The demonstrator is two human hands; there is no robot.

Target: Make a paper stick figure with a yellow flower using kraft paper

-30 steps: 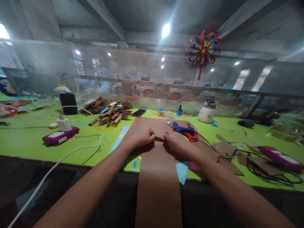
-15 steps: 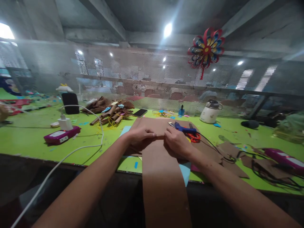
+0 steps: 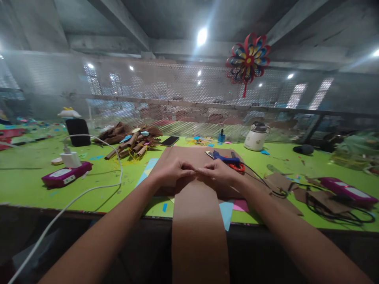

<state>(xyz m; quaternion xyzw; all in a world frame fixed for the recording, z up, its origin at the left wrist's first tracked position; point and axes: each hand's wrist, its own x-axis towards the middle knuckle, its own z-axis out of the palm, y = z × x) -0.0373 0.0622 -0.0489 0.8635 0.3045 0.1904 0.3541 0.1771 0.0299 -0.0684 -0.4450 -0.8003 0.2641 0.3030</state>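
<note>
A long brown cardboard strip (image 3: 199, 221) runs from the table top over its front edge toward me. At its far end my left hand (image 3: 177, 172) pinches the edge between thumb and fingers. My right hand (image 3: 219, 171) pinches the same edge, its fingertips nearly meeting those of the left. Beneath lies a larger brown cardboard sheet (image 3: 183, 152). A blue glue gun (image 3: 226, 158) rests on that sheet, just beyond my right hand, with red-handled scissors (image 3: 237, 168) beside it.
On the left, a white cable leads to a purple power strip (image 3: 66, 175). Rolled brown pieces (image 3: 133, 146) and a phone (image 3: 170, 141) lie farther back. A white bottle (image 3: 255, 137) stands at back right. Cardboard scraps and black cords surround another purple power strip (image 3: 346, 190).
My hands have drawn closer together along the strip's far edge, and that end is now lifted and pinched. The view has turned slightly to the right.
</note>
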